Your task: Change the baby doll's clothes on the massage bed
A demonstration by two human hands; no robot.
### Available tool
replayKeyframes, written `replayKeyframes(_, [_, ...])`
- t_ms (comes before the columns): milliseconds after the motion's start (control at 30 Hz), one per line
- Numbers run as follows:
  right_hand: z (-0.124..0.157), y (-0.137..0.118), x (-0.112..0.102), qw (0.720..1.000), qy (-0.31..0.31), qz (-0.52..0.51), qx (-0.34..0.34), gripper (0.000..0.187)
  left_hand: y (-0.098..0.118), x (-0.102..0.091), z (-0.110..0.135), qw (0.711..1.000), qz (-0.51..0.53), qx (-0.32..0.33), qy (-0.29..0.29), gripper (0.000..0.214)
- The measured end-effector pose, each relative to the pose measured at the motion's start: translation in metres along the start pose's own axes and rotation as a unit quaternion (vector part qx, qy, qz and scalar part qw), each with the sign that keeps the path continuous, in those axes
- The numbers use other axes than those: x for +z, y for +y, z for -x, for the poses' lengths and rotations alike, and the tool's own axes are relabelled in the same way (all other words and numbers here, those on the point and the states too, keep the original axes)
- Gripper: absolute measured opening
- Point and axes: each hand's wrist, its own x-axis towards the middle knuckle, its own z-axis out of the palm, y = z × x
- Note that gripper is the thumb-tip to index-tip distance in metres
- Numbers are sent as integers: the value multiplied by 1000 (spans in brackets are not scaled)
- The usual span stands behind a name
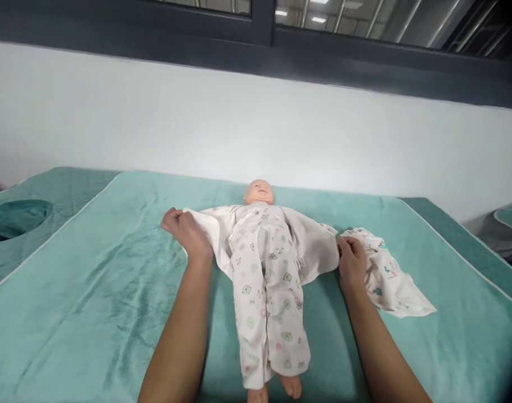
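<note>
A baby doll (259, 192) lies on its back, head toward the wall and bare feet toward me. White patterned baby clothes (272, 274) cover its body and legs, and the top is spread out at both sides. My left hand (187, 228) is closed on the sleeve end of the top at the left. At the right, my right hand (351, 260) pinches the other sleeve end. Beside that hand lies a crumpled white printed cloth (392, 280). The doll's hands are hidden in the sleeves.
Under the doll spreads a green padded bed cover (100, 291) with white piping. A white wall (222, 123) rises behind it, below a dark window frame (262, 33). A darker green round shape (18, 218) is at the far left.
</note>
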Motion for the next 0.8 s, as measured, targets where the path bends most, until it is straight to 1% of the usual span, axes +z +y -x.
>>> replayKeyframes(33, [5,-3,1,998,18,29,-46,24,6,0,4,998,-27,49,-11,21])
replayKeyframes(67, [11,-8,4,993,29,58,-103,24,11,1,9,992,-62,108,-35,21])
replayKeyframes(100, [16,-15,8,983,26,81,-161,24,14,3,13,977,-103,169,-77,20])
replayKeyframes(133, [22,-23,13,972,9,98,-213,24,16,6,17,953,-151,224,-139,19])
replayKeyframes(167, [26,-33,20,961,-22,109,-254,24,16,10,20,918,-204,267,-209,18])
replayKeyframes(200, [31,-44,28,952,-69,111,-277,24,14,14,22,879,-258,291,-276,20])
replayKeyframes(233, [34,-55,39,944,-119,108,-289,24,10,18,23,841,-311,292,-333,24])
replayKeyframes(267, [37,-67,51,935,-169,104,-293,25,5,22,24,805,-364,281,-374,28])
replayKeyframes(333, [40,-89,81,911,-258,111,-303,26,-6,26,20,750,-451,253,-414,36])
replayKeyframes(367, [40,-98,97,894,-298,121,-311,25,-11,26,16,729,-476,245,-427,39])
replayKeyframes(467, [36,-113,148,848,-361,154,-356,21,-22,17,-1,681,-513,253,-457,43])
replayKeyframes(533, [32,-114,176,808,-391,203,-391,22,-24,6,-15,669,-536,253,-449,42])
replayKeyframes(567, [30,-113,185,789,-400,231,-406,22,-25,1,-21,671,-548,246,-435,40])
replayKeyframes(633, [28,-109,194,762,-402,271,-430,23,-24,-9,-32,680,-567,222,-408,36])
replayKeyframes(700, [27,-105,190,752,-397,278,-447,24,-23,-14,-40,687,-574,202,-397,33])
replayKeyframes(767, [27,-103,177,752,-389,273,-457,25,-22,-17,-44,693,-572,191,-396,33])
replayKeyframes(800, [27,-102,169,756,-384,265,-459,26,-21,-17,-46,695,-567,189,-399,33])
